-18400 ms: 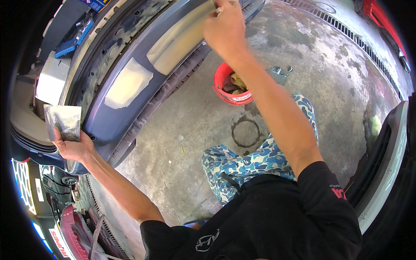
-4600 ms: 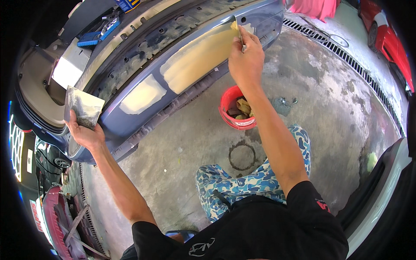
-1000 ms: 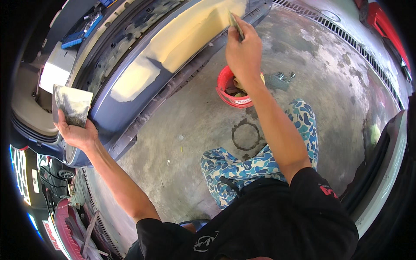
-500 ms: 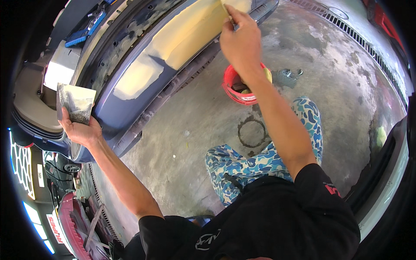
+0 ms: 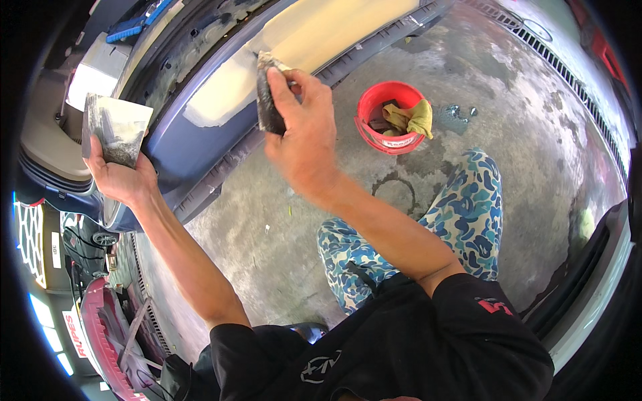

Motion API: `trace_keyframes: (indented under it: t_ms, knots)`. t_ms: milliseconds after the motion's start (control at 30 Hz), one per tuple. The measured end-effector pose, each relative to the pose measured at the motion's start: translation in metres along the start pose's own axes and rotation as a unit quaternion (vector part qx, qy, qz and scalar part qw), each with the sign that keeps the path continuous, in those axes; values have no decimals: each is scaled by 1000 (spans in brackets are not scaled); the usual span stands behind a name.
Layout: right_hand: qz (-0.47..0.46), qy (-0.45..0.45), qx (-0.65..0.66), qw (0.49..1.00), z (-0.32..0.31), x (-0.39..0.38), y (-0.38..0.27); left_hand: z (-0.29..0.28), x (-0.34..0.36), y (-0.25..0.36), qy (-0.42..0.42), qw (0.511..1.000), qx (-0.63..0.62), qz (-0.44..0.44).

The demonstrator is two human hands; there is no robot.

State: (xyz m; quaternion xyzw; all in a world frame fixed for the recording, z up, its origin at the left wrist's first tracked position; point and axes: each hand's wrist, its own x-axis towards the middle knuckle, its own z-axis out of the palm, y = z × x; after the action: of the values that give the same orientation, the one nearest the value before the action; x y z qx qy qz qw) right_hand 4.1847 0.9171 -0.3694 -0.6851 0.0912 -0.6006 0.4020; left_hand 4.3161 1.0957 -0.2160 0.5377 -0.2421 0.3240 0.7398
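My left hand [image 5: 125,179] holds up a flat putty board [image 5: 120,123], its pale face smeared with grey. In my right hand [image 5: 304,137] is a dark putty spreader [image 5: 268,110], pinched between thumb and fingers, with cream putty along its upper edge. The spreader is over the blue car bumper [image 5: 175,152], close to where two cream putty patches come near each other. A long patch [image 5: 334,30] runs to the upper right, and a shorter patch [image 5: 217,100] lies to the left. Whether the spreader touches the surface is hard to tell.
A red bucket [image 5: 366,107] with a yellow cloth [image 5: 418,119] over its rim stands on the concrete floor, right of the bumper. Beside it is a small wet spot [image 5: 453,115]. Blue tools [image 5: 137,25] lie at the upper left. A drain grate [image 5: 535,50] crosses the far right.
My right hand has come left and nearer, from the far end of the long patch to its near end. The left hand still holds the board; the whole view has shifted slightly.
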Motion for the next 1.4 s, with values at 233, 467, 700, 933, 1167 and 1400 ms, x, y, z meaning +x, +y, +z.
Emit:
trace_keyframes:
  t_ms: [233,467,700,933,1167,1400]
  knots:
    - [-27,-73,30,997,-20,-13,-6,-10,10,-9,12,1000,-22,0]
    - [-225,-158,134,952,-113,-9,-11,25,-156,24,-32,959,-49,-276]
    - [-318,-305,37,897,-139,-11,26,28,-207,36,-51,856,-221,-464]
    - [-273,-136,-173,937,-75,25,2,-25,-192,62,-3,903,-210,-376]
    - [-255,-26,-208,944,-15,48,-11,-17,-206,57,39,893,-186,-407]
    - [-218,-14,-223,950,-25,46,-4,-9,-208,59,29,895,-188,-404]
